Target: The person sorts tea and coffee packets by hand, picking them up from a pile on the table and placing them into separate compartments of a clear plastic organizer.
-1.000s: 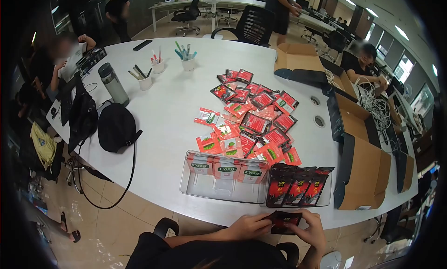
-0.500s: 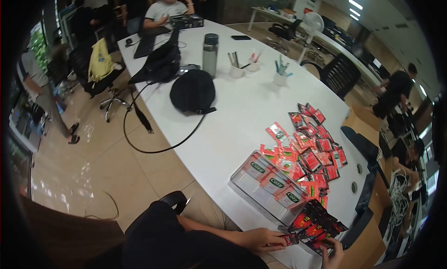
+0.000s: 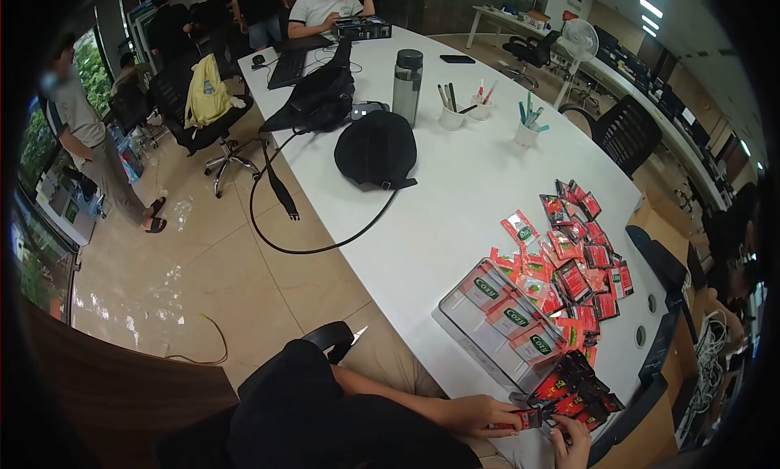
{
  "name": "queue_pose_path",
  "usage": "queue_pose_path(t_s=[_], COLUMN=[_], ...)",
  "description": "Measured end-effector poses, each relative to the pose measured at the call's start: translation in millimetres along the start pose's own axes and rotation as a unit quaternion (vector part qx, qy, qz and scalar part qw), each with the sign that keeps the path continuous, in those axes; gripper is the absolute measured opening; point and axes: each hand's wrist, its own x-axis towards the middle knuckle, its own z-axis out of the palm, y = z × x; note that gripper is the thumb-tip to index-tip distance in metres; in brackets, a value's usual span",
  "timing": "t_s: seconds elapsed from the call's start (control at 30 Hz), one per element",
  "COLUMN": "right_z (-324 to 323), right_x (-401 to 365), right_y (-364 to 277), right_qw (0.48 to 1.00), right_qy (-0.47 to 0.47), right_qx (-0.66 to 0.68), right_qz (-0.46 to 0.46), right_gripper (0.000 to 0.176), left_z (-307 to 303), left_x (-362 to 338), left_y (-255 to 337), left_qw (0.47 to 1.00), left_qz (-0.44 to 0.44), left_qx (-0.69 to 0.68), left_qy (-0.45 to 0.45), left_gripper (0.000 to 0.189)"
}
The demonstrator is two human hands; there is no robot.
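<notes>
Since half a second ago the view has swung a little, so the white table [image 3: 455, 201] now sits higher and further right in the picture, and both hands have stayed low at the bottom edge with the same packet between them. The left hand [image 3: 479, 412] reaches in from the left, its grip closed, thumb and fingers pinched on a small dark red sachet [image 3: 529, 419]. That sachet is held just off the near edge of the table, right beside the near corner of the clear tray [image 3: 467, 327]. The right hand [image 3: 573, 443] comes up from below with its fingertips at the sachet's right end; much of it is cut off by the frame, so I cannot tell whether its grip is closed on the packet or only touching it.

Inside the tray stand a row of Cozy packets [image 3: 513, 316] and, at the end nearest the hands, a bunch of dark sachets [image 3: 578, 390]. Just beyond the tray lies a loose pile of red sachets [image 3: 578, 262]. Further up the table are a black cap [image 3: 376, 148], a grey bottle [image 3: 406, 75], two pen cups [image 3: 451, 116] and a black bag [image 3: 317, 95]. A seated person in a white shirt [image 3: 331, 4] works at the far end.
</notes>
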Motion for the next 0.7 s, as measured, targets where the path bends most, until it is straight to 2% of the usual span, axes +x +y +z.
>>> queue_pose_path(t_s=[0.07, 0.17, 0.27, 0.37, 0.67, 0.7], right_z=[1.6, -1.4, -6.7, -3.8, -5.6, -5.2], right_x=[-1.0, -2.4, -3.1, -2.8, -1.4, -0.9], right_y=[10.6, 0.2, 0.1, 10.1, 35.1, 38.2], right_qw=[1.000, 0.999, 0.997, 0.999, 0.992, 0.992], right_qy=[-0.007, -0.018, -0.047, -0.042, -0.118, -0.111], right_qx=[-0.010, 0.025, 0.030, 0.011, -0.036, 0.011], right_qz=[-0.024, 0.037, 0.054, 0.025, 0.040, 0.051], right_gripper=[0.025, 0.025, 0.024, 0.026, 0.039, 0.040], left_z=[-0.9, 1.1, 2.2, 1.1, -1.4, -1.5], left_x=[-0.1, -1.2, -2.1, -1.5, -1.7, -2.0], left_y=[0.3, -2.6, -6.0, -5.4, -5.0, -5.0], left_qw=[1.000, 1.000, 1.000, 1.000, 0.999, 0.999], left_qz=[0.007, -0.007, -0.001, 0.006, 0.024, 0.024], left_qx=[0.009, 0.004, 0.021, 0.008, 0.015, 0.016], left_qy=[0.001, -0.008, -0.014, -0.015, -0.024, -0.026], left_gripper=[0.010, 0.010, 0.010, 0.010, 0.010, 0.010])
